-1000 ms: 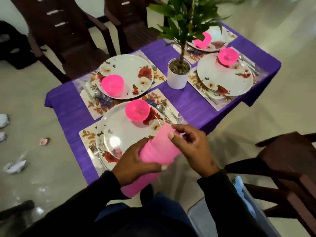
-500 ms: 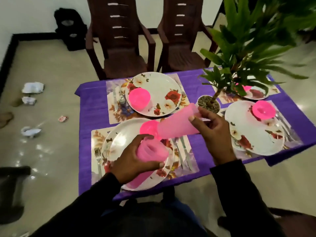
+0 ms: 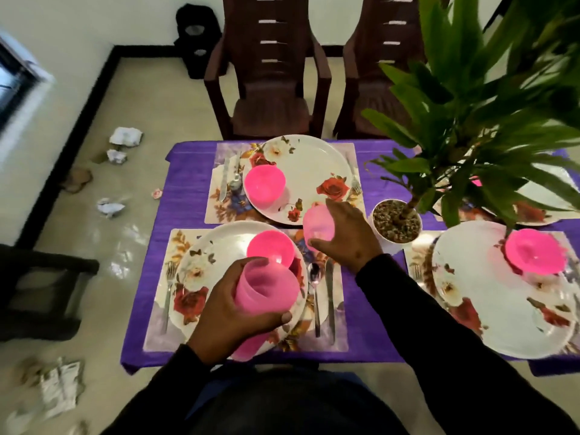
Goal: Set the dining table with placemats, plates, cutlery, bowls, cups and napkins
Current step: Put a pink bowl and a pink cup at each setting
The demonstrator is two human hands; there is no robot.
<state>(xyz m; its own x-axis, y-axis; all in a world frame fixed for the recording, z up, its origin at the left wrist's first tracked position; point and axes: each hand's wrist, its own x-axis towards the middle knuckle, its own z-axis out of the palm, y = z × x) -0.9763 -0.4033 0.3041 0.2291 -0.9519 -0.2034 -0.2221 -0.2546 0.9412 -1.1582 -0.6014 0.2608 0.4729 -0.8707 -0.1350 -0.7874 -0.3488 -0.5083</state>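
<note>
Gripping pink cups: left hand [image 3: 226, 312] stack [image 3: 263, 293], right hand [image 3: 348, 237] one [image 3: 317, 222]

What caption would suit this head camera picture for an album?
Setting the purple table: right hand places one pink cup beside the near plate while left hand holds the remaining stack of cups.

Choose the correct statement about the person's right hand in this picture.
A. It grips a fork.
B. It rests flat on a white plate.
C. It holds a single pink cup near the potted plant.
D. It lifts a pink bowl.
C: the right hand curls round a single pink cup just left of the potted plant, while the left hand holds the stack of pink cups.
</note>
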